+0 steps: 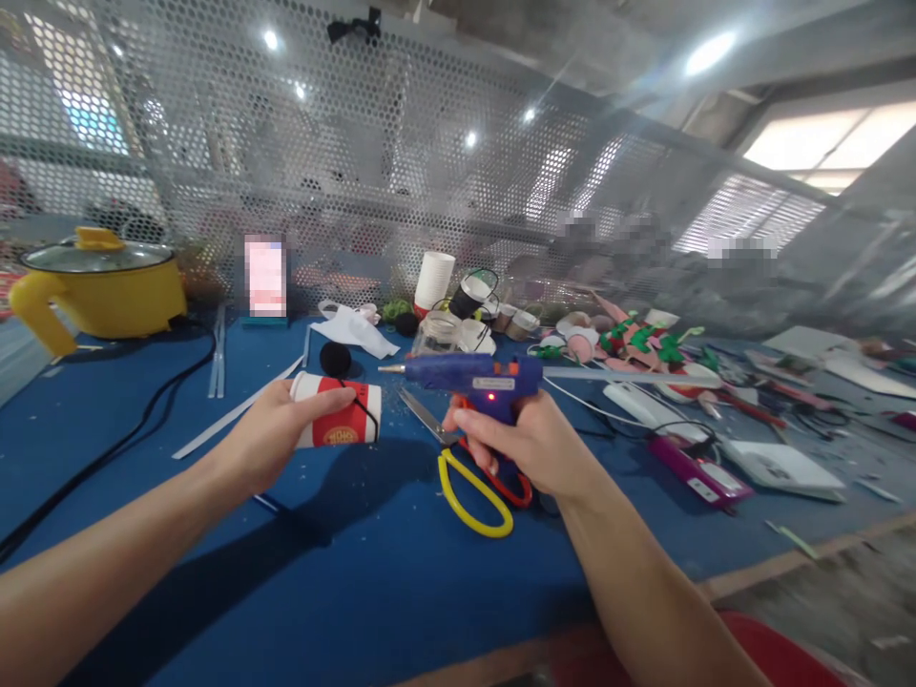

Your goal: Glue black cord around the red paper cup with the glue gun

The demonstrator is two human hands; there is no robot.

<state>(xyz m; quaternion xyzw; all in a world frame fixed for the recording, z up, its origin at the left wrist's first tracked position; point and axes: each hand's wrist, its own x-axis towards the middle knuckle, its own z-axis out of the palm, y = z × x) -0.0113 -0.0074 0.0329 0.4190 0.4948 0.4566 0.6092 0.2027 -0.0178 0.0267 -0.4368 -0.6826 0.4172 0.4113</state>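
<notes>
My left hand grips a red and white paper cup turned on its side, with a thin black strip along it. A round black piece shows just behind the cup. My right hand is wrapped round the handle of a blue hot glue gun. Its nozzle points left toward the cup without touching it, a red light glows on its body, and a long clear glue stick sticks out at the back. Scissors with yellow and red handles lie under the right hand, partly hidden by it.
A yellow electric pot stands at the far left, its black cord crossing the blue table. Stacked paper cups and a clear jar stand at the back. Craft pieces, a purple box and a white device crowd the right.
</notes>
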